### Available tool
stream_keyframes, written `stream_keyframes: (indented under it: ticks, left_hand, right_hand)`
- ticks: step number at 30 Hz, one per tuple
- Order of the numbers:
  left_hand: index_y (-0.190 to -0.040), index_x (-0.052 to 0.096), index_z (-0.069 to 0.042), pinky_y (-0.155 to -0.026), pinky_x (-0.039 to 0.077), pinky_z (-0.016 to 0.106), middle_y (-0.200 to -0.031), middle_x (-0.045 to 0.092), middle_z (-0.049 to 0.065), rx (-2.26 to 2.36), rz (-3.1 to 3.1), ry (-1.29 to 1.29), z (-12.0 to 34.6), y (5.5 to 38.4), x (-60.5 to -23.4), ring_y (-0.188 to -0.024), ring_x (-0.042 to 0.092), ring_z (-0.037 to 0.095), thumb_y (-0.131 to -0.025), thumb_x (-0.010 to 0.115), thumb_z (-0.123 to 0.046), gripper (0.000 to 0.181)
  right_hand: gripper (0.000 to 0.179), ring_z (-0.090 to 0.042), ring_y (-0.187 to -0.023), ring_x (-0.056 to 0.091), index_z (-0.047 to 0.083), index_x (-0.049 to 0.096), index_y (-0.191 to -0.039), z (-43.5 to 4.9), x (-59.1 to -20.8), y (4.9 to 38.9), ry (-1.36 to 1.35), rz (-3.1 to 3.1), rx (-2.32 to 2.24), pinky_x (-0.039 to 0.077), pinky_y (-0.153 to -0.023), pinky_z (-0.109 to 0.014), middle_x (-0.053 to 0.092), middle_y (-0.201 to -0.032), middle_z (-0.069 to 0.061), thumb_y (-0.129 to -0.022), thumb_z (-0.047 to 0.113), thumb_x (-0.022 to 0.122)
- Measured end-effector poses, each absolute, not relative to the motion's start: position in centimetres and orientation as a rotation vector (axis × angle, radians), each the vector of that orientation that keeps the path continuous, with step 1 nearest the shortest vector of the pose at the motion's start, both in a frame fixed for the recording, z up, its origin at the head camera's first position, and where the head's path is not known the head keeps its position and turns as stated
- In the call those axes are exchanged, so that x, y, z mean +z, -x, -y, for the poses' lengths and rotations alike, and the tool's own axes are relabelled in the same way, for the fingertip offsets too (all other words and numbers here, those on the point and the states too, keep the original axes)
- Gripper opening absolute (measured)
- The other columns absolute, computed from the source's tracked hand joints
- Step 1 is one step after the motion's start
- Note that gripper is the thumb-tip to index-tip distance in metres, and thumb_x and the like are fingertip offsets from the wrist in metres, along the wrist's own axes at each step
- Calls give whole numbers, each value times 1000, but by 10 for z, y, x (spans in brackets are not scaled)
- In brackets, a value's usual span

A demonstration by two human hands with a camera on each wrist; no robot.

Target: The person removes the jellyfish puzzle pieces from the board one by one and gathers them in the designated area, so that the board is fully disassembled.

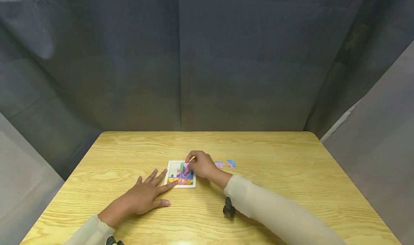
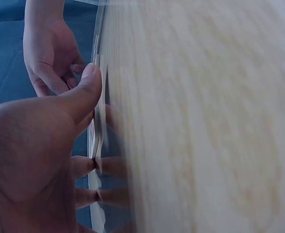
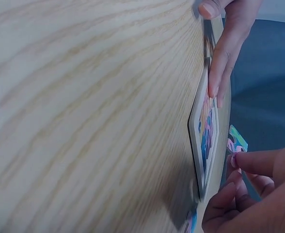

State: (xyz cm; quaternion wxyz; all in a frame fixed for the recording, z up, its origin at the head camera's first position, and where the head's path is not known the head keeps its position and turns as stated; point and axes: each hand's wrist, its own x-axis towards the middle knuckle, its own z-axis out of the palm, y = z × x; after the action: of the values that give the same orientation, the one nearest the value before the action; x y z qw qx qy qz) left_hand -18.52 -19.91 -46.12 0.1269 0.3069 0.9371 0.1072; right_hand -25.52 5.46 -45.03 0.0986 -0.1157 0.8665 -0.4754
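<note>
A square jigsaw puzzle with a white frame (image 1: 186,186) lies on the table, its lower part and part of the right filled with colourful pieces. My left hand (image 1: 145,196) is spread flat, fingertips on the frame's left side and the index finger over the yellow pieces. Above the puzzle's upper right, my right hand (image 1: 203,164) pinches a puzzle piece (image 3: 237,139) between thumb and fingers. That piece is pink, green and blue, and in the right wrist view it is held up off the board. In the left wrist view the puzzle is mostly hidden.
Two loose areas of puzzle pieces lie right of the frame: a pink one (image 1: 219,164) and a blue-and-pink one (image 1: 231,163), partly behind the right forearm. Under everything is a wood-grain table (image 1: 275,158). Grey cloth (image 1: 226,58) hangs behind it.
</note>
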Motion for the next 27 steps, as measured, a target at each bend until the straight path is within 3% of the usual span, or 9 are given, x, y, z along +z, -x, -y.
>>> stream_keyframes:
  ticks: [27]
  left_hand:
    - [-161,31,-42,-106,14,86,-173,11,13,344,-2715,-884,197,182,-458,-156,9,49,-101,52,-61,67]
  right_hand:
    - [4,-17,-78,57,5,70,-100,-105,-458,236,317,-2611,-1368,48,-66,-27,65,-88,-5,-97,4,70]
